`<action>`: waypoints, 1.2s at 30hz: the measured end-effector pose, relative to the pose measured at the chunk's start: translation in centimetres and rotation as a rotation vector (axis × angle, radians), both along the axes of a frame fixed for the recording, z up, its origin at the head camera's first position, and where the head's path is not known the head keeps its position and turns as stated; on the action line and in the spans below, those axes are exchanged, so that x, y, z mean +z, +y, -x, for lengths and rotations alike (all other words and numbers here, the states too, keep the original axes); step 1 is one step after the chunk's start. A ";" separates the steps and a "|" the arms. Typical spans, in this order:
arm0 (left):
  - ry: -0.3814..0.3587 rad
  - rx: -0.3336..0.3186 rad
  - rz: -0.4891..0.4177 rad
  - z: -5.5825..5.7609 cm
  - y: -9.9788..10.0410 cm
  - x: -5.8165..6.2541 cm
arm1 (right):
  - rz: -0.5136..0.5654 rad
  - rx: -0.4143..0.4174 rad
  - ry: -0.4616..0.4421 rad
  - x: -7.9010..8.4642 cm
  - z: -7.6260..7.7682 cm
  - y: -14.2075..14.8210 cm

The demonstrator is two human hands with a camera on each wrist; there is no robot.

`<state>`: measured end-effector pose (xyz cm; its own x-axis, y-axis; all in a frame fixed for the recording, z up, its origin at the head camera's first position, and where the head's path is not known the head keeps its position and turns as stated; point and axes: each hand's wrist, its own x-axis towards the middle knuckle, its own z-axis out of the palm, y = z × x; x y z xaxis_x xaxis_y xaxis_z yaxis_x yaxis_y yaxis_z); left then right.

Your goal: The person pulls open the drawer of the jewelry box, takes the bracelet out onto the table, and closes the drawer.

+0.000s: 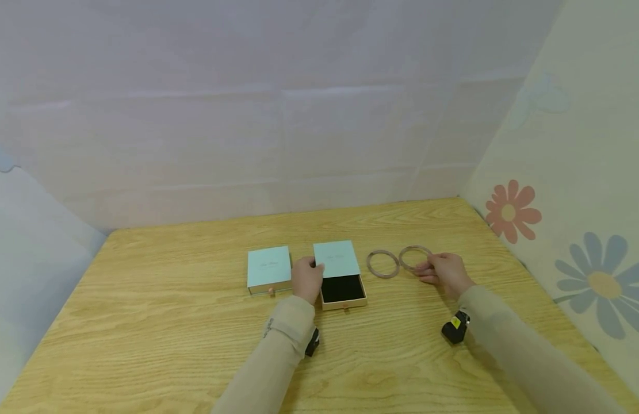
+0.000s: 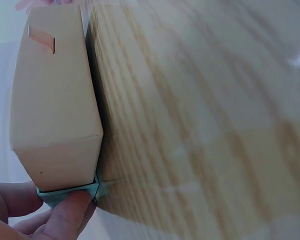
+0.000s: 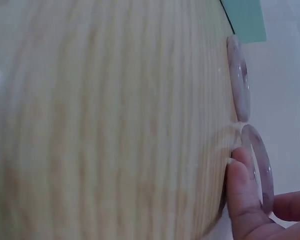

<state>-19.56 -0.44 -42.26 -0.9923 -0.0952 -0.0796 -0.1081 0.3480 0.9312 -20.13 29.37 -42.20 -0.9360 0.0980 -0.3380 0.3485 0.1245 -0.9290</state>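
My left hand (image 1: 306,280) holds the left side of a pale mint jewellery box (image 1: 336,259), thumb on its top. The box's drawer (image 1: 345,304), lined in black, is pulled partway out toward me; in the left wrist view its cream front (image 2: 52,100) carries a small ribbon tab (image 2: 41,39). My right hand (image 1: 446,271) pinches the near right edge of a mauve, marbled bangle (image 1: 401,257). In the right wrist view this bangle (image 3: 264,162) tilts up off the wood between thumb and fingers. A second, similar bangle (image 1: 383,276) lies flat between it and the box.
Left of my left hand sits another mint box (image 1: 269,267), its drawer closed. All of it stands on a wood-grain table (image 1: 169,322). Pale sheeting (image 1: 236,144) rises behind, and a flower-printed panel (image 1: 573,172) stands along the right edge.
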 end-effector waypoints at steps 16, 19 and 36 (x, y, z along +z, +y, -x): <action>-0.009 0.010 0.024 0.2 0.0 -0.1 | -0.306 0.187 -0.123 0.4 1.3 0.7; -0.013 0.009 0.025 0.2 0.0 0.0 | -0.345 0.193 -0.133 0.4 1.4 0.6; 0.003 0.013 0.037 0.2 0.1 0.0 | -0.397 0.204 -0.139 0.0 1.6 0.8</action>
